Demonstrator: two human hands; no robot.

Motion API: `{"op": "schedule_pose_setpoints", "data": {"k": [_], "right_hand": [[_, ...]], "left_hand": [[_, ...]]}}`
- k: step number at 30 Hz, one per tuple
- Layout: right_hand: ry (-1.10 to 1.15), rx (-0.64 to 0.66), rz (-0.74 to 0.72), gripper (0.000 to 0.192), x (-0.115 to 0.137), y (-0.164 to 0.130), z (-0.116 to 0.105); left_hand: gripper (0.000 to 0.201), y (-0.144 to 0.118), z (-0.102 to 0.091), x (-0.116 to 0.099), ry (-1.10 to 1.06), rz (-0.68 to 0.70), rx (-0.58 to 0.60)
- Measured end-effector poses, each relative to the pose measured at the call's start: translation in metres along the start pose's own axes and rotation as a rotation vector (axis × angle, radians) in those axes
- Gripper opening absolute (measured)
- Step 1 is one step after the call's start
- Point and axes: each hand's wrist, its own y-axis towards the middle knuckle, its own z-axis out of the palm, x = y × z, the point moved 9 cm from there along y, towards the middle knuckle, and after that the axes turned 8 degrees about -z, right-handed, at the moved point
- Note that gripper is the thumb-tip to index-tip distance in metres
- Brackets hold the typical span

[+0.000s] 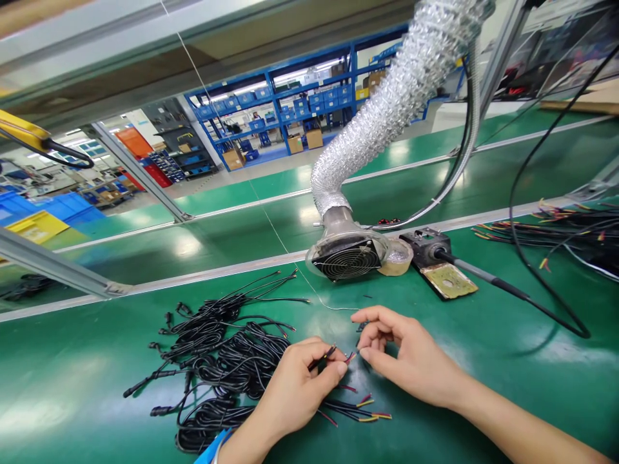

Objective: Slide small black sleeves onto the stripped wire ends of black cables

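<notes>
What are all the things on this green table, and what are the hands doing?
Table: one, green top, fills the lower view.
Cable pile: one heap, black, left of the hands.
Loose wire ends: a few, red and yellow tipped, under the hands.
Fan: one, grey with a round grille, behind the hands.
Foil hose: one, silver, rising from the fan.
Tape roll: one, clear, right of the fan.
Soldering iron stand: one, black with a yellowish pad, right of the tape.
Wire bundle: one, black with coloured ends, far right.
Shelves: blue, far background.
Left hand: pinches a thin black wire.
Right hand: fingertips meet that wire's coloured tips.
</notes>
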Motion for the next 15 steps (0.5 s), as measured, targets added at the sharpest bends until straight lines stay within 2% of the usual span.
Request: {"op": "schedule_pose_setpoints", "data": {"k": [15], "right_hand": [[-0.048,0.006,-0.049,0.031,0.0043,0.0006,0.0007]], "left_hand": [[0.019,-0.0022,-0.0008,-0.0003,0.018,0.004,-0.008]]}}
